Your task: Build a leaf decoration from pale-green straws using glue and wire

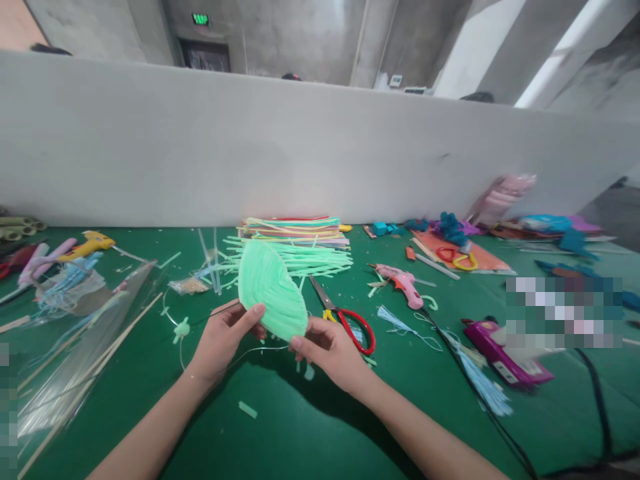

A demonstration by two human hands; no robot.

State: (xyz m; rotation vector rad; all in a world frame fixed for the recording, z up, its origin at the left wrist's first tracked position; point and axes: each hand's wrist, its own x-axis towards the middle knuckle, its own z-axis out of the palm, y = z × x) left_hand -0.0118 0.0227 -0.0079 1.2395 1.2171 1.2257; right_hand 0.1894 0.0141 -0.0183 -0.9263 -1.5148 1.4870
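Note:
Both my hands hold a light green leaf-shaped piece (271,289) made of fuzzy strips, tilted up above the green table (280,427). My left hand (223,339) grips its lower left edge, thumb pressed on the front. My right hand (329,350) pinches its lower tip, fingers curled. A thin wire (253,351) trails from the piece below my left hand. Just behind the leaf lie loose green strips (305,257) and a stack of coloured strips (296,229). Red-handled scissors (345,319) rest to the right of my right hand.
A pink glue gun (403,284) with a black cord lies right of the scissors; a yellow glue gun (89,244) sits far left. Clear plastic wrap with wooden sticks (80,347) covers the left. Craft scraps and a purple package (505,360) crowd the right. A grey partition (300,147) backs the table.

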